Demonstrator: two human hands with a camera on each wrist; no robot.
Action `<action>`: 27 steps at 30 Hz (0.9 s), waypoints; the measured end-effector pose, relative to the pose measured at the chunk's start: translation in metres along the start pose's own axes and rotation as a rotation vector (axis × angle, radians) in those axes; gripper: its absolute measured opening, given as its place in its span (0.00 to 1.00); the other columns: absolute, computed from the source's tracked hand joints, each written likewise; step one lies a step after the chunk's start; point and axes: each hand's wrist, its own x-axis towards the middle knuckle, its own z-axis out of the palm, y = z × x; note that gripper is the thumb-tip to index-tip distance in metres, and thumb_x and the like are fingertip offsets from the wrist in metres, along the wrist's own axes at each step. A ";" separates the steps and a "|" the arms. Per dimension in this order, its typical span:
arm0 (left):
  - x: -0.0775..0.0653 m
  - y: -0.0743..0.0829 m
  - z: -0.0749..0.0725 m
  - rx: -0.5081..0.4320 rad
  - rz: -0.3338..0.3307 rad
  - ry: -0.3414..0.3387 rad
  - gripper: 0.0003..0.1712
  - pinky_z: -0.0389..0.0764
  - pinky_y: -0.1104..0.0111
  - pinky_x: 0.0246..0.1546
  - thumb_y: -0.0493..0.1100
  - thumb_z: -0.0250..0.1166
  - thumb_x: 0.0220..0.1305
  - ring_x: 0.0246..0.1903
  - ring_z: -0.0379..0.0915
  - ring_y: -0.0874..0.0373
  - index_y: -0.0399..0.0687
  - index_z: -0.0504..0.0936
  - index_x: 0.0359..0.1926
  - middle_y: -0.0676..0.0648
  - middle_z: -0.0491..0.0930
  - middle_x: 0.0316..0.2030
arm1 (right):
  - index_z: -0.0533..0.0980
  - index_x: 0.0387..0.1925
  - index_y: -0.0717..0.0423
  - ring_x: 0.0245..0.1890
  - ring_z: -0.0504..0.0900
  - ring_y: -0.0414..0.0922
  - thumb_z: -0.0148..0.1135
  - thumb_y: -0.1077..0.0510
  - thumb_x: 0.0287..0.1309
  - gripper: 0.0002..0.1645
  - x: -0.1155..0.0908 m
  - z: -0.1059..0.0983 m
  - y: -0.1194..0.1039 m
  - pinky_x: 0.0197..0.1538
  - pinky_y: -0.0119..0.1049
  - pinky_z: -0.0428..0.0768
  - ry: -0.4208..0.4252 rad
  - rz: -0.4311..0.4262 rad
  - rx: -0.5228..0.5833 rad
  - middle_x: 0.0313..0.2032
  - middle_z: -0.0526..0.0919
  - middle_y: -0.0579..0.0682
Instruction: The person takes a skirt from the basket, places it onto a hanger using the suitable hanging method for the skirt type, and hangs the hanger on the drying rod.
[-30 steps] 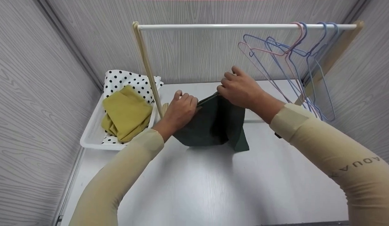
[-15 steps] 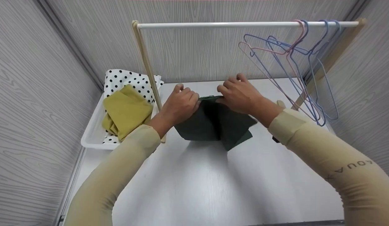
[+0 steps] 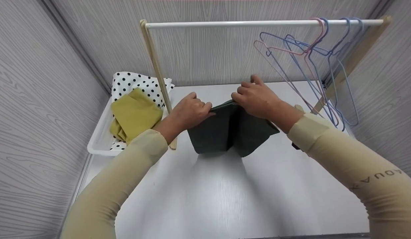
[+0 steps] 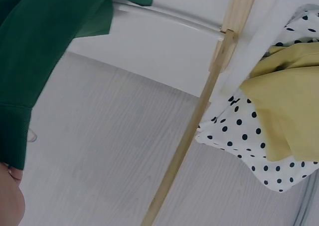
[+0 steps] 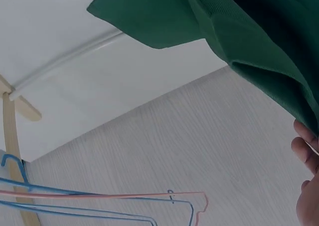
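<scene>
A dark green garment with a seamed band along one edge hangs between my two hands in the head view. My left hand pinches its upper left edge, and my right hand grips the top edge farther right. Below the hands it drapes in two panels with a dark fold between them, just above the table. Close up in the left wrist view, the green garment reaches down to the fingers at the left border. In the right wrist view, its fabric gapes in a fold near the fingertips.
A rack with a white rail and wooden posts stands behind my hands. Several blue hangers and a pink hanger hang at its right end. On the left, a white basket holds a mustard cloth and a polka-dot cloth.
The garment's right panel has swung outward to the right. My right hand has shifted slightly right and down, while both hands keep their hold on the garment's edge.
</scene>
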 end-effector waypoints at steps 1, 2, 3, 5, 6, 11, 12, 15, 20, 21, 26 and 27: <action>-0.002 -0.001 0.001 -0.010 -0.002 -0.010 0.17 0.67 0.61 0.25 0.47 0.60 0.72 0.16 0.73 0.55 0.41 0.78 0.28 0.45 0.80 0.17 | 0.75 0.43 0.55 0.42 0.78 0.55 0.52 0.61 0.71 0.06 -0.001 -0.002 0.003 0.59 0.57 0.67 -0.017 0.003 0.004 0.37 0.84 0.56; -0.004 -0.002 0.002 -0.022 -0.009 -0.016 0.15 0.68 0.61 0.25 0.45 0.60 0.72 0.17 0.74 0.54 0.41 0.79 0.28 0.45 0.80 0.18 | 0.76 0.44 0.55 0.43 0.78 0.55 0.52 0.61 0.71 0.06 -0.003 -0.004 0.005 0.59 0.56 0.66 -0.038 0.008 0.013 0.37 0.84 0.56; -0.006 -0.004 0.003 -0.039 -0.022 -0.015 0.14 0.68 0.62 0.26 0.44 0.60 0.71 0.19 0.74 0.54 0.42 0.79 0.29 0.45 0.80 0.19 | 0.76 0.44 0.55 0.43 0.78 0.55 0.52 0.61 0.71 0.06 -0.005 -0.005 0.008 0.59 0.56 0.66 -0.058 0.013 0.026 0.37 0.84 0.56; -0.010 -0.007 0.003 -0.071 -0.060 0.013 0.11 0.69 0.61 0.26 0.41 0.60 0.71 0.21 0.75 0.53 0.42 0.80 0.30 0.45 0.80 0.22 | 0.77 0.44 0.55 0.43 0.77 0.54 0.53 0.60 0.71 0.07 -0.007 -0.008 0.013 0.58 0.54 0.66 -0.098 0.024 0.050 0.38 0.84 0.56; -0.011 -0.009 0.003 -0.082 -0.081 0.039 0.10 0.70 0.61 0.26 0.41 0.61 0.70 0.22 0.75 0.52 0.42 0.80 0.31 0.45 0.80 0.22 | 0.77 0.44 0.55 0.43 0.77 0.54 0.53 0.59 0.72 0.07 -0.008 -0.009 0.015 0.58 0.54 0.67 -0.116 0.030 0.060 0.38 0.84 0.56; 0.003 -0.009 -0.003 -0.104 -0.169 0.196 0.15 0.69 0.59 0.26 0.43 0.59 0.72 0.21 0.74 0.50 0.40 0.75 0.29 0.44 0.75 0.20 | 0.78 0.40 0.57 0.42 0.77 0.54 0.56 0.54 0.71 0.10 -0.004 -0.013 0.017 0.52 0.51 0.68 -0.139 0.097 0.079 0.35 0.83 0.55; 0.008 -0.007 -0.004 -0.104 -0.172 0.217 0.16 0.69 0.59 0.26 0.44 0.58 0.73 0.20 0.74 0.50 0.39 0.75 0.28 0.45 0.74 0.20 | 0.78 0.39 0.57 0.41 0.78 0.54 0.57 0.53 0.71 0.12 -0.001 -0.013 0.015 0.51 0.51 0.67 -0.133 0.109 0.080 0.34 0.83 0.55; 0.027 0.000 -0.010 -0.096 -0.139 0.260 0.20 0.68 0.60 0.26 0.48 0.54 0.76 0.19 0.71 0.52 0.40 0.75 0.28 0.46 0.72 0.18 | 0.77 0.41 0.58 0.39 0.79 0.54 0.57 0.51 0.70 0.13 0.009 -0.012 0.008 0.50 0.51 0.67 -0.092 0.126 0.089 0.34 0.83 0.55; 0.040 0.011 -0.012 -0.176 -0.152 0.320 0.19 0.70 0.61 0.28 0.51 0.58 0.73 0.22 0.72 0.53 0.40 0.78 0.32 0.46 0.76 0.22 | 0.76 0.40 0.57 0.37 0.78 0.53 0.56 0.57 0.71 0.07 0.014 -0.012 0.002 0.51 0.52 0.67 -0.042 0.063 0.054 0.32 0.82 0.54; 0.039 0.014 -0.011 -0.234 -0.207 0.333 0.18 0.72 0.60 0.29 0.51 0.60 0.72 0.24 0.73 0.52 0.39 0.78 0.33 0.45 0.77 0.23 | 0.75 0.39 0.57 0.37 0.77 0.53 0.55 0.58 0.71 0.07 0.013 -0.013 0.003 0.52 0.52 0.67 -0.035 0.051 0.044 0.31 0.82 0.54; 0.027 0.026 0.004 -0.510 -0.528 0.355 0.14 0.76 0.58 0.39 0.47 0.61 0.72 0.33 0.75 0.50 0.38 0.76 0.40 0.43 0.78 0.31 | 0.76 0.38 0.57 0.39 0.77 0.53 0.54 0.57 0.72 0.08 0.010 -0.020 0.009 0.53 0.52 0.67 -0.001 0.053 0.077 0.32 0.82 0.54; 0.026 0.027 0.004 -0.511 -0.552 0.347 0.14 0.75 0.58 0.40 0.47 0.59 0.73 0.33 0.75 0.50 0.38 0.76 0.41 0.43 0.78 0.31 | 0.76 0.38 0.57 0.39 0.77 0.53 0.54 0.56 0.73 0.09 0.011 -0.022 0.009 0.53 0.51 0.67 0.004 0.060 0.089 0.32 0.82 0.54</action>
